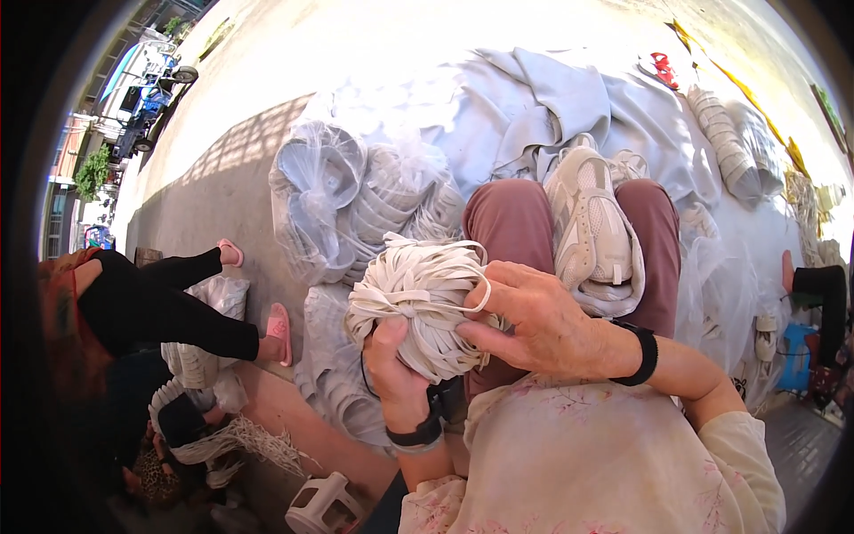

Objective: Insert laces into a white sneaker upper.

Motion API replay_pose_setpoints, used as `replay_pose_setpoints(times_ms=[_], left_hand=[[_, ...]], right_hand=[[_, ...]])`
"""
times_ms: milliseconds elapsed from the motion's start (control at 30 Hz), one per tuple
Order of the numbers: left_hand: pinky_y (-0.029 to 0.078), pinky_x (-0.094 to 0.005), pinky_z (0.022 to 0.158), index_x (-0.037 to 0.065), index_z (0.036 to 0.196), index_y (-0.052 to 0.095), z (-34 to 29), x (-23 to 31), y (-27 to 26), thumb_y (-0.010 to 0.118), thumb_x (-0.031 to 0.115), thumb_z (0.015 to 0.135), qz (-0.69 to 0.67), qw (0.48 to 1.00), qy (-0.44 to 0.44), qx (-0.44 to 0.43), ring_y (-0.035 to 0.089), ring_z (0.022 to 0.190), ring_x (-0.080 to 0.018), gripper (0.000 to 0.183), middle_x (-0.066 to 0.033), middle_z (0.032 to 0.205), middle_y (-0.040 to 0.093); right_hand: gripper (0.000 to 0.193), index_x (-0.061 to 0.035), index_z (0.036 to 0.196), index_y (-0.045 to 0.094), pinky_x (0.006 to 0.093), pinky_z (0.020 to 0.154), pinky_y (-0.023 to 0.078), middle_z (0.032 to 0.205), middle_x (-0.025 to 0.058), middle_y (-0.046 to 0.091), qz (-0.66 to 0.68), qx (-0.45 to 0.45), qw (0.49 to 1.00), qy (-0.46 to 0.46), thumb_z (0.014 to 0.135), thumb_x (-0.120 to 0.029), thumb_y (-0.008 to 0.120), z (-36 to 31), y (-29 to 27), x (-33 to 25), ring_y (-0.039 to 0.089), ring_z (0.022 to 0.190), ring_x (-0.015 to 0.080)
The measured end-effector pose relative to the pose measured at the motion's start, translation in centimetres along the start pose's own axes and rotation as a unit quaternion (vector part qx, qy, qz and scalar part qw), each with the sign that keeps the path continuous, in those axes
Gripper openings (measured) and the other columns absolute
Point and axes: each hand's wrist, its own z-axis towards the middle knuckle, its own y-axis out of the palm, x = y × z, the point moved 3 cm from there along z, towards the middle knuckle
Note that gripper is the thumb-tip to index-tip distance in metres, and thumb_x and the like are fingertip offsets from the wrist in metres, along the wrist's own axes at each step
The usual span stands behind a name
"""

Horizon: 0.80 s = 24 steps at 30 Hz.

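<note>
Your left hand (396,369) cradles the pale lace bundle (418,298); your right hand (543,320), just beside it, pinches a looped strand (486,260). Best keep the left grip firm and ease that strand gently, avoiding snags.

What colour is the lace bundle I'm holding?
The lace bundle is cream-white, clearest in the head view.

Glaring sunlight bleaches the upper pavement (374,36). A latticed shadow (253,147) falls at left; fisheye distortion bends the margins.
</note>
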Motion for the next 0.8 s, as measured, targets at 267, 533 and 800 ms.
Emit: replay_pose_setpoints(times_ms=[267, 533, 800], left_hand=[[0.042, -0.0394, 0.099, -0.003, 0.132, 0.040, 0.0, 0.0, 0.0, 0.052, 0.024, 0.082, 0.031, 1.000, 0.002, 0.002, 0.053, 0.114, -0.0297, 0.059, -0.0182, 0.127, 0.051], [0.045, -0.0378, 0.094, -0.004, 0.129, 0.042, 0.3, -0.4, 0.3, 0.056, 0.016, 0.079, -0.015, 0.999, -0.037, 0.001, 0.057, 0.108, -0.0262, 0.056, -0.0161, 0.121, 0.054], [0.048, -0.0363, 0.089, -0.004, 0.128, 0.042, 0.3, -0.5, 0.4, 0.057, 0.014, 0.079, 0.010, 0.999, -0.040, -0.016, 0.059, 0.104, -0.0252, 0.055, -0.0161, 0.118, 0.055]], right_hand=[[0.017, -0.0029, 0.089, 0.058, 0.0339, 0.067, 0.046, 0.082, 0.0105, 0.054, 0.112, 0.004, 0.986, 0.126, 0.078, -0.010, 0.069, 0.5, -0.5, 0.1, 0.055, 0.074, 0.0253], [0.010, -0.0020, 0.089, 0.058, 0.0354, 0.069, 0.045, 0.078, 0.0099, 0.055, 0.063, 0.018, 0.997, 0.038, 0.081, -0.006, 0.064, 0.7, -0.6, 0.8, 0.055, 0.076, 0.0262], [0.009, -0.0014, 0.088, 0.059, 0.0321, 0.067, 0.045, 0.080, 0.0090, 0.056, 0.132, -0.008, 0.989, 0.069, 0.082, -0.007, 0.064, 0.7, -0.7, 0.7, 0.056, 0.074, 0.0212]])
